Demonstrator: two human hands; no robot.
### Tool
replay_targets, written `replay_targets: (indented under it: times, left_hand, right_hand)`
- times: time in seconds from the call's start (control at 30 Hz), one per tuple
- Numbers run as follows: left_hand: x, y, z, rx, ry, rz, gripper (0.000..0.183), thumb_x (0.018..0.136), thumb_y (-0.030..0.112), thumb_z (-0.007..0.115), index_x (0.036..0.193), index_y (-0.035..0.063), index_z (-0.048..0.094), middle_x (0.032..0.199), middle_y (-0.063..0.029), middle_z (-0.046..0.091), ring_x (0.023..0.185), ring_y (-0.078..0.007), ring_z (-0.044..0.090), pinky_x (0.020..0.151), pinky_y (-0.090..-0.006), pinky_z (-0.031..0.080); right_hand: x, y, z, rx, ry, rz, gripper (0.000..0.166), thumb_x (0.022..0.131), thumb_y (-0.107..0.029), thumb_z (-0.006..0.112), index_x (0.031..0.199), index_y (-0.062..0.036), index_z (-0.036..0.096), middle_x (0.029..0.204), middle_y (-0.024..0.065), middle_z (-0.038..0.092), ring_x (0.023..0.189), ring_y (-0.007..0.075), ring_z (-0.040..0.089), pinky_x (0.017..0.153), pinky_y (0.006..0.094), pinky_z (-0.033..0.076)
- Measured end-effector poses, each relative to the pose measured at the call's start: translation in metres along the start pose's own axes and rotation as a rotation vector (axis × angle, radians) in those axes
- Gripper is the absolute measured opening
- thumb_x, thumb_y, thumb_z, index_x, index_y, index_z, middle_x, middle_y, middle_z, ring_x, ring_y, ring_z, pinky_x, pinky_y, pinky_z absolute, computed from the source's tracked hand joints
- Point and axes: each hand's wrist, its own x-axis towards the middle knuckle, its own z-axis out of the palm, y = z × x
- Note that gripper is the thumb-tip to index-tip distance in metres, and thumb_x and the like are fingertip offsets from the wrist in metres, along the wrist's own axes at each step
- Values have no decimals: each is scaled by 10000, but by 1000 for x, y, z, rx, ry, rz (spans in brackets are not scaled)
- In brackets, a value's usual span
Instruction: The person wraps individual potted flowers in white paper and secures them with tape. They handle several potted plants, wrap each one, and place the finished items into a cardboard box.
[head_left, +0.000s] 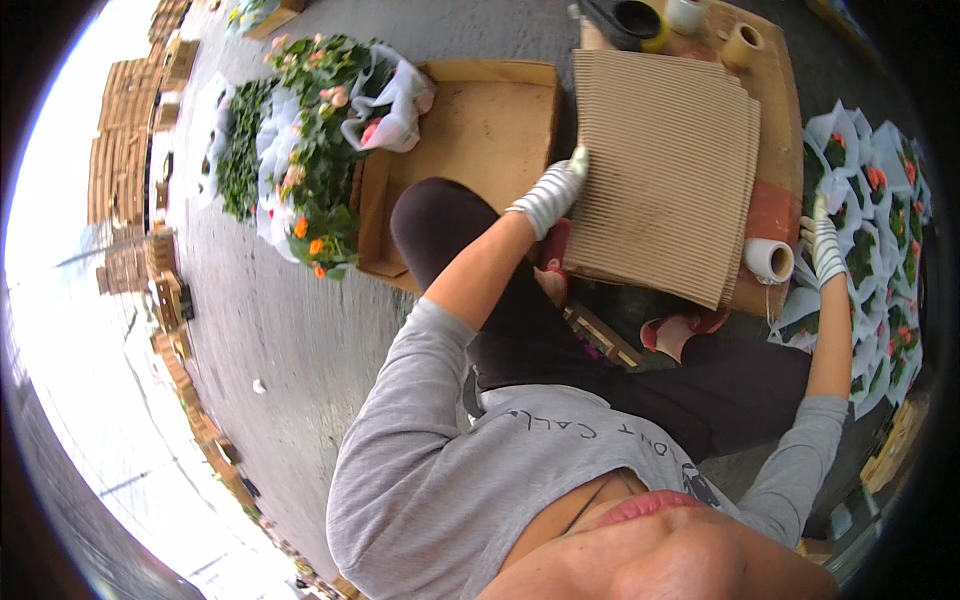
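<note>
My left hand (559, 189), in a striped glove, is at the left edge of a stack of corrugated cardboard sheets (664, 165). Its fingertips touch or nearly touch that edge; whether they grip a sheet is hidden. My right hand (823, 240), gloved alike, reaches out to the right with fingers apart. It is beside a dense group of red-flowered potted plants (874, 180) in white sleeves, and I see nothing held in it. Between this hand and the sheets, a white roll (768, 260) with string hanging from it lies on a brown board (776, 142).
An open cardboard tray (487, 112) stands left of the sheets. Beside it are sleeved plants (315, 150) with pink and orange flowers. A tan roll (742, 46) and a black round container (637, 19) sit at the board's far end. Stacked wooden crates (120, 142) line the far left.
</note>
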Motion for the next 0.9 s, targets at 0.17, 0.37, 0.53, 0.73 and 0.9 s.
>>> replay_targets:
  times: [0.17, 0.37, 0.53, 0.73, 0.9]
  left_hand:
    - [30, -29, 21, -467, -11, -30, 803, 890, 666, 324, 1268, -12, 529, 1262, -180, 551, 1196, -278, 474, 1022, -359, 333]
    - [64, -38, 2, -581, -7, -165, 831, 884, 677, 265, 1400, 34, 372, 1421, -168, 399, 1289, -302, 391, 1056, -436, 307]
    - [62, -37, -21, -590, -14, -254, 884, 858, 724, 229, 1404, 41, 367, 1429, -156, 381, 1282, -308, 395, 1040, -436, 324]
    - [29, -16, -95, -345, 25, 91, 831, 790, 686, 535, 1261, 0, 528, 1200, -240, 558, 1049, -292, 563, 903, -399, 444]
    - [48, -10, -239, 612, 895, 115, 740, 663, 518, 733, 1216, 78, 514, 1213, -212, 536, 1080, -370, 560, 906, -422, 472]
  right_hand:
    - [16, 22, 29, 306, 89, -310, 964, 780, -761, 446, 1403, -32, 345, 1333, 126, 473, 1205, 273, 453, 1015, 352, 367]
    - [-52, -4, 77, 550, -113, -223, 875, 818, -697, 473, 1391, -44, 368, 1306, 113, 507, 1133, 268, 521, 969, 375, 423]
    - [-54, -28, 100, 507, -198, -292, 798, 834, -663, 493, 1241, 22, 523, 1161, 120, 593, 1004, 249, 577, 907, 344, 445]
    - [-5, -23, 103, 90, -61, -393, 822, 884, -635, 381, 1221, 104, 506, 1199, 178, 573, 1053, 288, 555, 940, 364, 402]
    - [9, -3, 99, 150, -156, -501, 640, 955, -532, 350, 1121, 42, 580, 1069, 105, 622, 914, 211, 596, 825, 340, 474]
